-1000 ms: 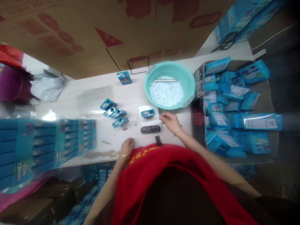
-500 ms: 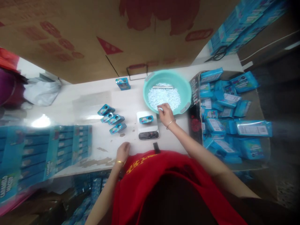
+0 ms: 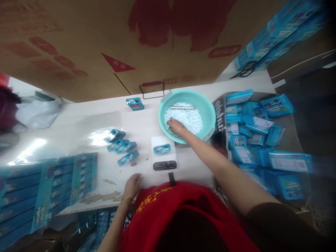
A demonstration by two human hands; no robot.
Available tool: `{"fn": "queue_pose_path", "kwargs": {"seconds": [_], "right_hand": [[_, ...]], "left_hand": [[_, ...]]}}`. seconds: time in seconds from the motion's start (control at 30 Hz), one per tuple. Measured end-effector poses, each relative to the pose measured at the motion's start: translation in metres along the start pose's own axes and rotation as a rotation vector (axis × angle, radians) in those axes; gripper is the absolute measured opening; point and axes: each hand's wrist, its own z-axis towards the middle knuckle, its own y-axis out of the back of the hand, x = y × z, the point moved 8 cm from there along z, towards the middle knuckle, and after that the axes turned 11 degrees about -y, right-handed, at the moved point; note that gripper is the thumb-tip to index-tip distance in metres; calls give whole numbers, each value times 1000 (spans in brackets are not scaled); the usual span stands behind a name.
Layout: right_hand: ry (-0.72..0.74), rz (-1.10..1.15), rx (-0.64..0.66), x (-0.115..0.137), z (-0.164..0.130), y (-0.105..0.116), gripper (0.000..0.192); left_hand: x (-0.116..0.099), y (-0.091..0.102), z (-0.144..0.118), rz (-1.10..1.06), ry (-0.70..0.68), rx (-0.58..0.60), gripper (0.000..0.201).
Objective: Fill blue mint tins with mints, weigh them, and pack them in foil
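Clock: centred on the white scale (image 3: 172, 156), 12 pointing away from the person.
Bowl: turquoise bowl (image 3: 209, 113) at 1 o'clock, just beyond the scale; white pieces (image 3: 194, 120) spread over its bottom.
Right hand: right hand (image 3: 175, 126) inside the bowl, toward its own 8 o'clock, at the pieces; fingers bent downward, cannot tell if clamped on any.
Metal bar: metal bar (image 3: 182, 107) lies across the pieces, toward the bowl's 12.
Left hand: left hand (image 3: 132, 185) at 7–8 o'clock, by the near table edge (image 3: 115, 197); fingers curled, cannot tell if together.
Scale load: one blue box (image 3: 162, 148) on top.
Four boxes: blue cluster (image 3: 126, 146) at 9–10.
Carton: open carton (image 3: 219, 115) at 3, filled with blue packets (image 3: 278, 106).
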Motion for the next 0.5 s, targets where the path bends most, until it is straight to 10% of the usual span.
{"fn": "queue_pose_path", "kwargs": {"seconds": [0.3, 0.5], "right_hand": [[-425, 741, -94, -73, -39, 38, 7], [-404, 973, -38, -50, -90, 44, 13]], "left_hand": [[-11, 2, 17, 6, -92, -48, 34], [-17, -5, 5, -19, -75, -27, 36]]}}
